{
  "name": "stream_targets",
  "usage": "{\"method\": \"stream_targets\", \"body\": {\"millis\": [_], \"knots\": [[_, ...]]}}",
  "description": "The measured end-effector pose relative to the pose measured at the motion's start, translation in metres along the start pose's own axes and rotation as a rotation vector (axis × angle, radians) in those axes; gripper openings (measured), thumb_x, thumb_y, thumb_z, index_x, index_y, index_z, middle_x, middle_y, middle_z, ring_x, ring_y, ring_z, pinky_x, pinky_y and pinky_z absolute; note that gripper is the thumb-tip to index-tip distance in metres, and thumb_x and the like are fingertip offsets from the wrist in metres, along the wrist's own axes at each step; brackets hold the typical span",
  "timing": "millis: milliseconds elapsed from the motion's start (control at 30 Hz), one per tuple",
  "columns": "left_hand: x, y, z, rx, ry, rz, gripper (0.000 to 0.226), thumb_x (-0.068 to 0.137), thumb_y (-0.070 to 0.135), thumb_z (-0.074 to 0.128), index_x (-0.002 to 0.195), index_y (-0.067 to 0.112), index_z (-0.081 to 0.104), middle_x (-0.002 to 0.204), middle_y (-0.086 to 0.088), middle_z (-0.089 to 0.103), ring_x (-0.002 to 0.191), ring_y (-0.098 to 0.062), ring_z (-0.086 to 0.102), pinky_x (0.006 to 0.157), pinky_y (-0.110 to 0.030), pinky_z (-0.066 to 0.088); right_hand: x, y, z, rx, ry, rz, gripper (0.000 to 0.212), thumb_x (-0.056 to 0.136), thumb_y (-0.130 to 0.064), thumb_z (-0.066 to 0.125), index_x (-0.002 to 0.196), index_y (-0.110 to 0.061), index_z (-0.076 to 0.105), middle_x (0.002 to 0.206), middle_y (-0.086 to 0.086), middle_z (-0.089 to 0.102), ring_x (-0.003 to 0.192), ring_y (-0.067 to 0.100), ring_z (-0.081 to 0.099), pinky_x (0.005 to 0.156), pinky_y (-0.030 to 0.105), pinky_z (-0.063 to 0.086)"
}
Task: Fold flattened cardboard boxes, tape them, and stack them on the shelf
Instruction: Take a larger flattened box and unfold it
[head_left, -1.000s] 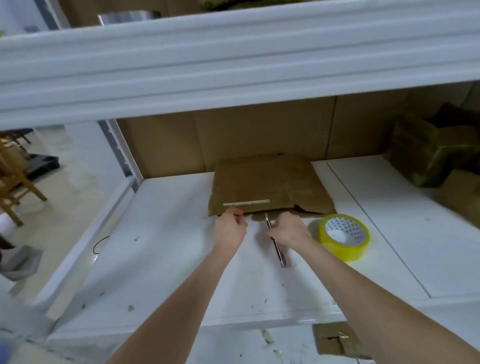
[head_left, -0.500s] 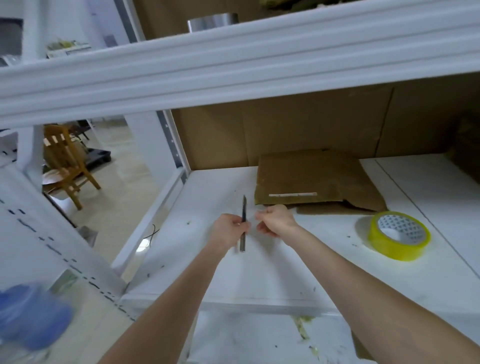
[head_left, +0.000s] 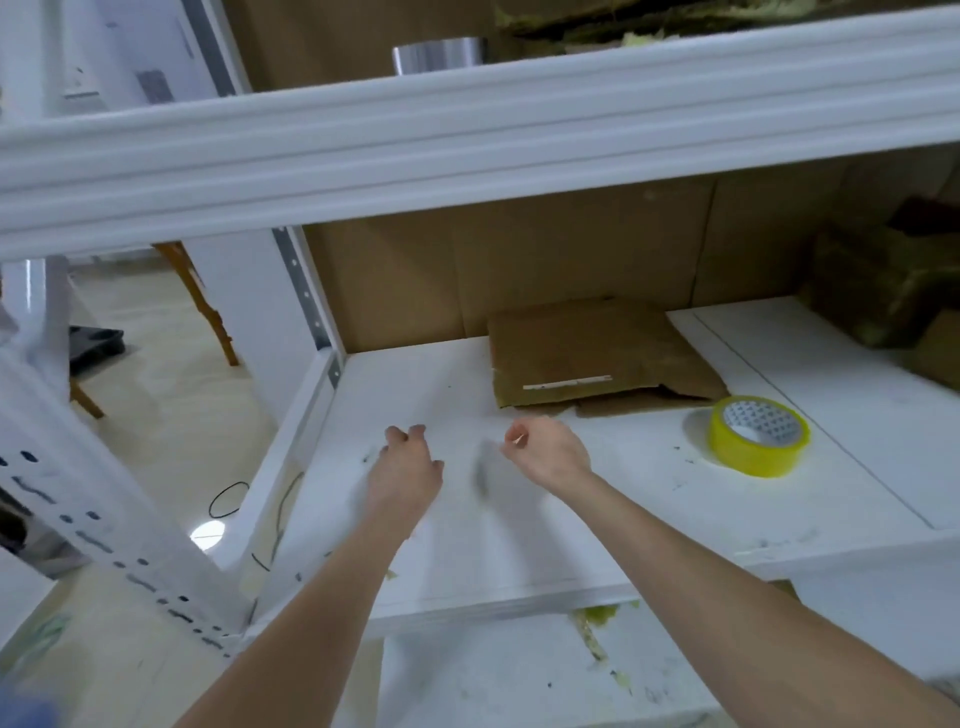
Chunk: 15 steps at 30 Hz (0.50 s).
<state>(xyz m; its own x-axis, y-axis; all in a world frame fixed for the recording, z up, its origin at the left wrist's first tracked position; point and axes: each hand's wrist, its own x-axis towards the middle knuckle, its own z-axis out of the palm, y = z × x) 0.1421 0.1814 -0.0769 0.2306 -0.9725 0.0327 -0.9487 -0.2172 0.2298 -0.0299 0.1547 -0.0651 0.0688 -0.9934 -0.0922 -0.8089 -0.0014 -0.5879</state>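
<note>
Hovering over the white shelf (head_left: 831, 493), both hands sat just short of the flattened cardboard box (head_left: 587, 353), which lay flat near the back, brown, matte and ragged at its front flap. The left hand (head_left: 405, 467) was loosely curled with nothing visible in it. The right hand (head_left: 550, 452) curled thumb to forefinger, and I couldn't tell if it pinched anything. Folding hadn't started, by my read; next up was lifting that limp sheet and squaring it open. The glossy yellow tape roll (head_left: 758, 436) waited to the right.
</note>
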Motion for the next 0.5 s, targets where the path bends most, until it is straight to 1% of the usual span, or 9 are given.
{"method": "stream_targets", "body": {"millis": [67, 133, 233, 267, 333, 400, 433, 500], "knots": [[0.006, 0.026, 0.001, -0.04, 0.059, 0.133, 0.047, 0.094, 0.027, 0.054, 0.138, 0.015, 0.043, 0.13, -0.012, 0.04, 0.111, -0.029, 0.054, 0.09, -0.038, 0.047, -0.001, 0.01, -0.013, -0.115, 0.072, -0.009, 0.027, 0.095, -0.034, 0.053, 0.12, -0.026, 0.06, 0.124, 0.001, 0.056, 0.117, 0.022, 0.049, 0.091, 0.034, 0.046], [0.008, 0.057, 0.004, -0.086, 0.06, 0.229, 0.039, 0.094, 0.025, 0.054, 0.132, 0.017, 0.05, 0.13, -0.01, 0.041, 0.114, -0.027, 0.05, 0.094, -0.034, 0.043, -0.001, 0.028, -0.026, -0.27, 0.153, -0.006, 0.031, 0.096, -0.03, 0.052, 0.127, -0.026, 0.055, 0.13, 0.004, 0.047, 0.122, 0.025, 0.041, 0.095, 0.036, 0.041], [0.007, 0.101, 0.016, -0.172, 0.019, 0.286, 0.036, 0.094, 0.025, 0.054, 0.129, 0.018, 0.054, 0.136, -0.007, 0.038, 0.121, -0.025, 0.045, 0.097, -0.034, 0.04, 0.0, 0.063, -0.047, -0.484, 0.218, 0.051, 0.037, 0.095, -0.023, 0.048, 0.131, -0.022, 0.051, 0.137, 0.008, 0.04, 0.127, 0.03, 0.034, 0.102, 0.038, 0.034], [0.007, 0.113, 0.02, -0.191, 0.009, 0.297, 0.036, 0.094, 0.025, 0.054, 0.13, 0.019, 0.054, 0.138, -0.005, 0.036, 0.122, -0.024, 0.045, 0.099, -0.034, 0.039, 0.0, 0.076, -0.053, -0.544, 0.207, 0.076, 0.038, 0.095, -0.02, 0.045, 0.133, -0.02, 0.049, 0.14, 0.009, 0.037, 0.132, 0.031, 0.03, 0.106, 0.04, 0.031], [0.01, 0.134, 0.029, -0.213, 0.02, 0.339, 0.036, 0.094, 0.025, 0.055, 0.129, 0.019, 0.054, 0.139, -0.004, 0.036, 0.124, -0.022, 0.044, 0.102, -0.032, 0.039, -0.001, 0.101, -0.063, -0.637, 0.14, 0.132, 0.043, 0.097, -0.014, 0.037, 0.139, -0.015, 0.045, 0.15, 0.012, 0.026, 0.144, 0.033, 0.014, 0.114, 0.043, 0.022], [0.015, 0.152, 0.037, -0.215, 0.028, 0.362, 0.035, 0.094, 0.023, 0.055, 0.129, 0.019, 0.054, 0.138, -0.004, 0.037, 0.125, -0.021, 0.041, 0.101, -0.031, 0.04, 0.0, 0.127, -0.072, -0.682, 0.056, 0.173, 0.046, 0.098, -0.01, 0.033, 0.144, -0.008, 0.039, 0.158, 0.014, 0.013, 0.148, 0.033, -0.001, 0.119, 0.042, 0.012], [0.017, 0.159, 0.04, -0.211, 0.027, 0.365, 0.036, 0.094, 0.023, 0.054, 0.13, 0.019, 0.053, 0.137, -0.004, 0.037, 0.125, -0.021, 0.04, 0.101, -0.032, 0.041, 0.0, 0.139, -0.078, -0.684, 0.031, 0.178, 0.047, 0.098, -0.009, 0.034, 0.145, -0.006, 0.037, 0.16, 0.014, 0.009, 0.149, 0.031, -0.004, 0.12, 0.04, 0.009], [0.025, 0.171, 0.044, -0.193, 0.051, 0.368, 0.037, 0.094, 0.022, 0.053, 0.131, 0.017, 0.052, 0.136, -0.005, 0.038, 0.125, -0.022, 0.041, 0.1, -0.033, 0.043, 0.005, 0.163, -0.092, -0.66, 0.027, 0.164, 0.048, 0.098, -0.006, 0.034, 0.145, -0.004, 0.036, 0.161, 0.01, 0.006, 0.149, 0.028, -0.006, 0.12, 0.037, 0.01]]}}
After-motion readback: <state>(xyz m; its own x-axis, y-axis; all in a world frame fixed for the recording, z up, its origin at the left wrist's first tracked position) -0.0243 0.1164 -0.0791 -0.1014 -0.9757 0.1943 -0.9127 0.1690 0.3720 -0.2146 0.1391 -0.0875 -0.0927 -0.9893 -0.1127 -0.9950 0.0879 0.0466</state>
